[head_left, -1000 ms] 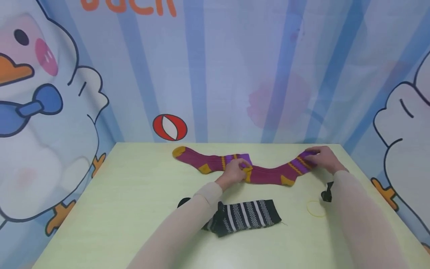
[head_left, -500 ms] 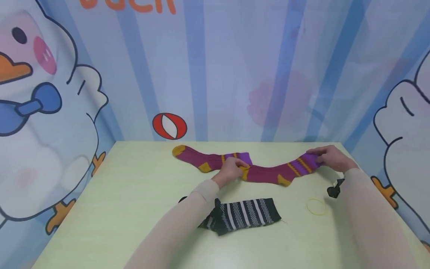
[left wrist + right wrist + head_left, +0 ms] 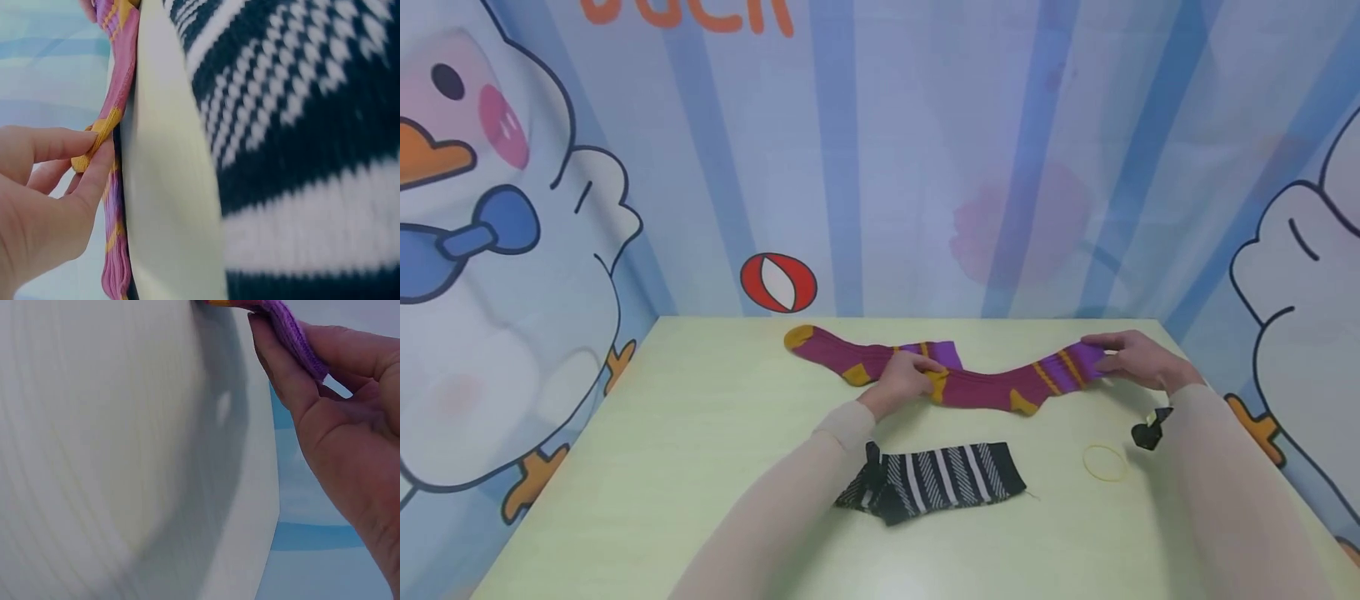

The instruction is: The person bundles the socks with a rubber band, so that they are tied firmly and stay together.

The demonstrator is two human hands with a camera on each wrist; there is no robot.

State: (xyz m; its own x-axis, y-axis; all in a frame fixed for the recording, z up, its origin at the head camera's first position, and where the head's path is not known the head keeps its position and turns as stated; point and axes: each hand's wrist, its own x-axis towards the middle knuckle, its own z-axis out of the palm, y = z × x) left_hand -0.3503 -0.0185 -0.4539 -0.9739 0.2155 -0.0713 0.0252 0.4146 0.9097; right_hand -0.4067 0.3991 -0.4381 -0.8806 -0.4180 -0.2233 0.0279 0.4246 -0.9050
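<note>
A maroon sock (image 3: pixel 981 390) with mustard toe and heel and a purple striped cuff stretches between both hands. My left hand (image 3: pixel 898 383) pinches its toe between thumb and fingers, as the left wrist view shows up close. At the other end, my right hand (image 3: pixel 1138 358) grips the purple cuff (image 3: pixel 294 337) between thumb and fingers, holding that end raised over the table. A matching sock (image 3: pixel 827 352) lies just behind, its toe pointing left and its cuff partly covered by the left hand and the held sock.
Nearer on the pale yellow table (image 3: pixel 700 417) lies a black-and-white striped sock (image 3: pixel 955 479), partly hidden by the left sleeve. A thin yellow rubber band (image 3: pixel 1105 463) rests beside the right forearm. A printed curtain (image 3: pixel 910 167) stands along the back edge.
The left hand has slid a little left with the toe, and the held sock has shifted left and straightened. The right hand went slightly right, still gripping the cuff.
</note>
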